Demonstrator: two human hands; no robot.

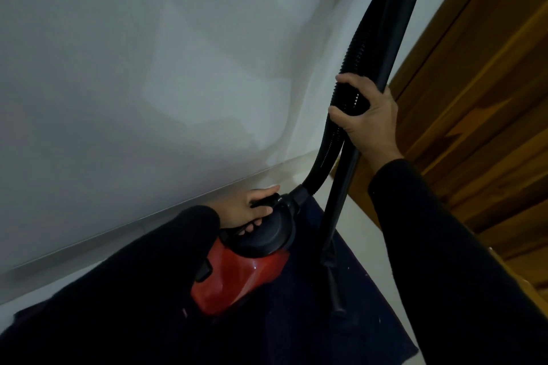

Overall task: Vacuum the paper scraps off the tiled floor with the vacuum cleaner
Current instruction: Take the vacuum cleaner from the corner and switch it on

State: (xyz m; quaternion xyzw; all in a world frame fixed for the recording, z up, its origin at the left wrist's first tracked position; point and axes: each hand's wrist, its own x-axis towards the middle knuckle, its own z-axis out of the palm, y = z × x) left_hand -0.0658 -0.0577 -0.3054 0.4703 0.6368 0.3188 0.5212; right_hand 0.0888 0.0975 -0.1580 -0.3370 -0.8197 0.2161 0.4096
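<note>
A red vacuum cleaner (237, 278) with a black top sits low in the middle of the head view, over a dark cloth. My left hand (249, 207) grips the black handle on its top. A black ribbed hose (321, 157) curves up from the vacuum's front. My right hand (367, 115) is wrapped round the hose together with the rigid black wand (341, 195), which stands nearly upright. No paper scraps show.
A plain white wall (148, 68) fills the left and centre, with its skirting running diagonally. A brown wooden door (480, 98) is at the right. A dark blue cloth or mat (311, 320) lies under the vacuum, with pale floor (382, 252) beside it.
</note>
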